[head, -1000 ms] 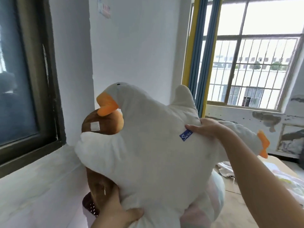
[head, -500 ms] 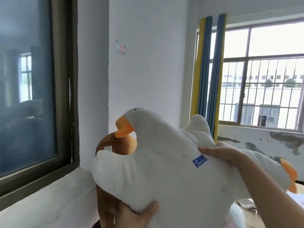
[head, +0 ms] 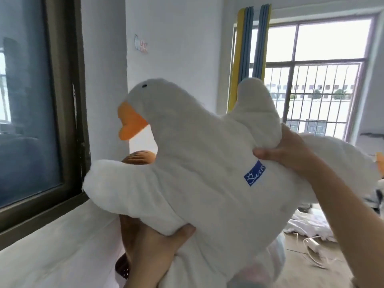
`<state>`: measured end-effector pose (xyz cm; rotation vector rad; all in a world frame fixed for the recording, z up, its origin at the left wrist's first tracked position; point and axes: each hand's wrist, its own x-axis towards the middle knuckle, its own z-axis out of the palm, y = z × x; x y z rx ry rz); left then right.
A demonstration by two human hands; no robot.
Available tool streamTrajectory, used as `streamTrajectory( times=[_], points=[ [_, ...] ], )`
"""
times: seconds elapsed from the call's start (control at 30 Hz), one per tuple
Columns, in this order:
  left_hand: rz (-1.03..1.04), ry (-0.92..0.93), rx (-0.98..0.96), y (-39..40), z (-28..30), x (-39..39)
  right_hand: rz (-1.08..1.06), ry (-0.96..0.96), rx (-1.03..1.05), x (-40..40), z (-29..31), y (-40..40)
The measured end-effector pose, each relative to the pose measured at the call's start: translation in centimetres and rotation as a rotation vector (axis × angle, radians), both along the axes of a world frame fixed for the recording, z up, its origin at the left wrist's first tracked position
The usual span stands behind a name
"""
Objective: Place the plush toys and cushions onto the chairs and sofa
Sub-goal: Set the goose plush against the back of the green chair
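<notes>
A large white plush goose (head: 197, 169) with an orange beak and a blue label fills the middle of the view, lifted in the air. My left hand (head: 153, 244) grips its underside from below. My right hand (head: 284, 150) clutches its back near the raised wing. Behind the goose, a brown plush toy (head: 141, 157) peeks out beside the wall, mostly hidden. A pale pink and blue cushion (head: 268, 269) shows below the goose, partly covered. No chair or sofa is in sight.
A dark-framed window (head: 41, 113) and a white ledge (head: 58, 240) lie on my left. Straight ahead is a white wall; at the right, a barred window (head: 315, 100) with yellow and blue curtains. White cloth and cables (head: 311, 242) litter the wooden floor.
Both hands have lifted the goose higher and toward me. The brown plush is now almost hidden behind it, and my view has tilted up.
</notes>
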<state>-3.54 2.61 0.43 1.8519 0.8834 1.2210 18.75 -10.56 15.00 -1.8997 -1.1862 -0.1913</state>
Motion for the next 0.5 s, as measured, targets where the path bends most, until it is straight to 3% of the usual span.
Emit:
streamTrajectory(
  times=[0.1, 0.17, 0.27, 0.4, 0.5],
  points=[
    [-0.049, -0.066, 0.137, -2.1, 2.0, -1.8, -0.061, -0.034, 0.184, -2.8, 1.7, -5.3],
    [-0.204, -0.058, 0.155, -3.8, 3.0, -3.2, -0.108, -0.024, 0.246, -5.5, 0.9, -8.7],
    [-0.404, -0.012, 0.064, -4.3, 1.8, -4.4, -0.315, 0.048, 0.217, -10.1, -3.6, -13.2],
    [-0.618, 0.188, -0.090, -5.1, -3.3, -4.9, -0.616, 0.167, 0.184, -16.4, -11.3, -19.7],
    [-0.891, 0.267, -0.149, -9.1, -6.7, -4.5, -0.897, 0.299, 0.123, -21.5, -16.6, -25.1]
  ],
)
